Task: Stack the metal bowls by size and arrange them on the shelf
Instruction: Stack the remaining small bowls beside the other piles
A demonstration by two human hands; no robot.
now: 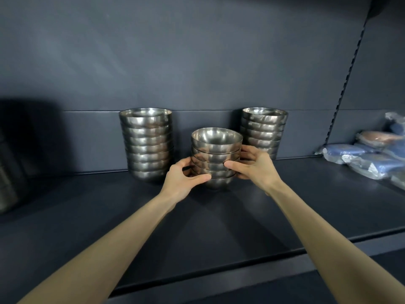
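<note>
A short stack of several metal bowls (215, 150) stands in the middle of the dark shelf (241, 216). My left hand (183, 179) clasps its lower left side, thumb across the front. My right hand (252, 164) clasps its right side, fingers wrapped behind. Whether the stack's base touches the shelf or hovers just above it is unclear. A taller stack of larger bowls (148, 143) stands at the back left. Another stack of bowls (264, 130) stands at the back right, partly hidden by my right hand.
Blue packages in clear plastic wrap (370, 156) lie on the shelf's right end. A dark object (8, 172) sits at the far left. A slotted upright (350, 69) runs up the back wall on the right. The shelf's front edge (219, 270) crosses below my forearms.
</note>
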